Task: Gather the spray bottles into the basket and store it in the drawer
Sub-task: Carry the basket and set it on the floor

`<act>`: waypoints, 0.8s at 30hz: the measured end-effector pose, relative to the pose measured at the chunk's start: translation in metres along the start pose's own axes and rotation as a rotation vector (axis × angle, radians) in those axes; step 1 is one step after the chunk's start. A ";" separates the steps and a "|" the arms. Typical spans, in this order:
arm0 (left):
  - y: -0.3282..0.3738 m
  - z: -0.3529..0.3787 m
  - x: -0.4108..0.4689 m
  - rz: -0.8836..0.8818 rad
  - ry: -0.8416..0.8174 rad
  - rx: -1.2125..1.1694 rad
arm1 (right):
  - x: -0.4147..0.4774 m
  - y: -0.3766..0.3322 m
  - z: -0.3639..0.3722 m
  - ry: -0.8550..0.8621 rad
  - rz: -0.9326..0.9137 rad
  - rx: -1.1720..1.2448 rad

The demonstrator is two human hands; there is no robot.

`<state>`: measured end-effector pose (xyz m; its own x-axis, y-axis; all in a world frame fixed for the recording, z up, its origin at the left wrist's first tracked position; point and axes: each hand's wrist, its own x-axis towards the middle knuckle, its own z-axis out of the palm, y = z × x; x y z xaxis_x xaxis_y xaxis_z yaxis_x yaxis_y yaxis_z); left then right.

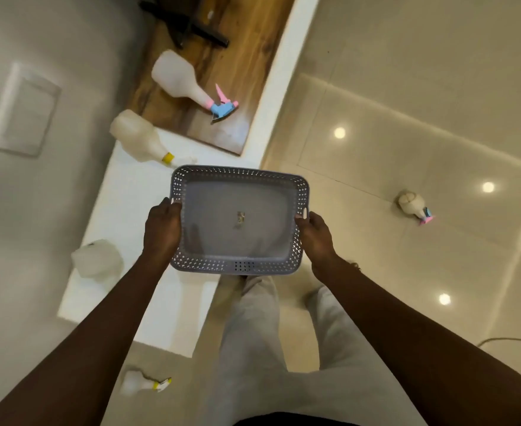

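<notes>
I hold an empty grey perforated basket (300,192) in the air in front of me. My left hand (161,230) grips its left rim and my right hand (314,238) grips its right rim. A white spray bottle with a pink and blue head (177,78) lies on the wooden top. Another with a yellow collar (139,138) lies on the white counter just beyond the basket. A third white bottle (97,258) sits at the counter's left. On the floor lie a bottle with a yellow trigger (139,383) and one with a pink and blue head (413,204).
The white counter (124,216) runs along the wall on my left, with a wooden surface (237,41) and a black object (188,26) at its far end. A white wall panel (22,109) is at left. Glossy tiled floor (407,118) spreads to the right; a cable (511,338) lies there.
</notes>
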<state>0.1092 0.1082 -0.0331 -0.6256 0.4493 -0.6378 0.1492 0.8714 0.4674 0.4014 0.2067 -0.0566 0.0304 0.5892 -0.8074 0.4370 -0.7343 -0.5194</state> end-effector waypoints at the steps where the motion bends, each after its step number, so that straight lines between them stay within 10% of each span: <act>1: 0.013 0.016 -0.006 0.031 -0.016 0.014 | 0.004 0.005 -0.022 0.016 0.000 0.006; 14: 0.126 0.280 -0.053 0.179 -0.182 -0.003 | 0.097 0.076 -0.274 0.166 0.030 0.091; 24: 0.097 0.484 0.038 0.127 -0.202 0.031 | 0.285 0.196 -0.331 0.171 0.109 0.128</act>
<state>0.4702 0.3047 -0.3081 -0.4348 0.5831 -0.6863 0.2425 0.8097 0.5343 0.7935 0.3421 -0.2960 0.2282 0.5445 -0.8071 0.3059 -0.8271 -0.4715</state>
